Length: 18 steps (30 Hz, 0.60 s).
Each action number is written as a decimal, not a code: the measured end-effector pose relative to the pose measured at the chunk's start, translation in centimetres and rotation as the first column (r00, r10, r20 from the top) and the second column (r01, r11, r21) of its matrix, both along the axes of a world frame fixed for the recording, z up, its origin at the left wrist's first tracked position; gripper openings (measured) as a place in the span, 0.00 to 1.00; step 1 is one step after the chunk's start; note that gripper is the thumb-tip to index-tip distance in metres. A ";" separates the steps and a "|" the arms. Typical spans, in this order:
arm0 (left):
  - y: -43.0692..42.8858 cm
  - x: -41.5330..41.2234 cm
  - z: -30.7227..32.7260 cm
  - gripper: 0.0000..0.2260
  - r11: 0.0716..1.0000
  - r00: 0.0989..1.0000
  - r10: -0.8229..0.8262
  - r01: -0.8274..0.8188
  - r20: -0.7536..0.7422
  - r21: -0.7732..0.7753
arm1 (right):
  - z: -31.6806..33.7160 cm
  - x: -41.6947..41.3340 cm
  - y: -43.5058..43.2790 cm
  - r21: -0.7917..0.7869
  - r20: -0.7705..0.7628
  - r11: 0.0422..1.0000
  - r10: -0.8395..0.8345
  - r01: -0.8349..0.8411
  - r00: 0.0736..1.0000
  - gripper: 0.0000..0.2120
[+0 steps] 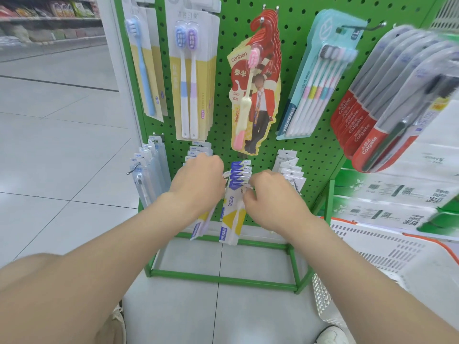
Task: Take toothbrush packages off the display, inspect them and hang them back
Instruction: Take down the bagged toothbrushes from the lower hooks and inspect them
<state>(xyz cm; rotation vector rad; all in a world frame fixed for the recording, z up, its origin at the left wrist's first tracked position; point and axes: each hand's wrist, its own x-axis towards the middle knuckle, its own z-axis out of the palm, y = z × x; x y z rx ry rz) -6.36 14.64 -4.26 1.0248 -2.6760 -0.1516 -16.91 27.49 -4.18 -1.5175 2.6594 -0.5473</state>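
Many pale floor tiles (62, 145) spread across the left, running back to blurred store shelves (49, 18); that side lies open, with room to step. A green pegboard stand (305, 150) rises in the middle on a green floor frame (223, 279), whose front rail lies close before the person's shoes (119, 319).

Along the stand's lower row, clear packages (149, 170) hang on a hook at the left edge. Next, the left hand (198, 180) lies over the tops of a second bunch (201, 224); its fingers are hidden, so whether it grips cannot be told. The blue-and-yellow toothbrush packages (233, 209) hang at centre, between both hands. The right hand (270, 197) has curled fingers pinching their right edge. White packages (288, 167) hang just beside it.

Above hang red figure-shaped packs (258, 95) and a teal multipack (318, 78). Colgate packs (372, 115) jut forward at right, crowding that side above a white basket (372, 249).
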 end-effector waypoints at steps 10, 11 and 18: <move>0.3 3.5 -0.4 0.09 0.965 0.870 -0.205 0.255 -0.448 0.054 | -0.2 2.5 2.6 -0.229 0.104 0.970 0.107 -0.081 0.989 0.16; 0.4 3.5 -0.5 0.09 0.947 0.832 -0.210 0.304 -0.514 0.105 | -0.3 2.6 2.6 -0.277 0.167 0.959 0.114 -0.065 0.979 0.13; 0.6 3.3 -0.5 0.09 0.830 0.737 -0.160 0.461 -0.657 0.315 | 0.1 2.2 2.4 -0.449 0.502 0.888 0.157 0.102 0.850 0.06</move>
